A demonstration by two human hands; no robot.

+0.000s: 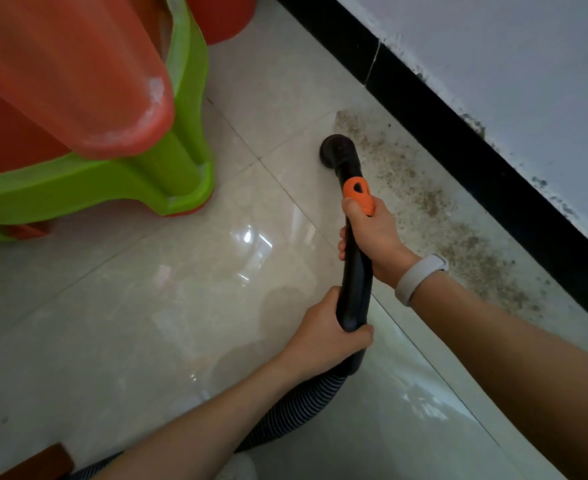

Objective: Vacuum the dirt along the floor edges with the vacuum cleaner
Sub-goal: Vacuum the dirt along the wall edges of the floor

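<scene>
A black vacuum wand [354, 271] with an orange collar [357, 191] points away from me, its round nozzle [335, 151] down on the pale floor tiles. My right hand [372, 233] grips the wand just below the orange collar. My left hand [327, 330] grips its lower end, where the ribbed hose [303, 407] joins. A band of brown-grey dirt [434, 209] lies along the floor edge beside the black skirting [458, 140], just right of the nozzle.
Stacked plastic stools, orange [77, 81] over green [181, 161], stand at the upper left close to the nozzle. A white wall [528, 64] with dark spots rises above the skirting. A brown object [43, 459] shows at the bottom left.
</scene>
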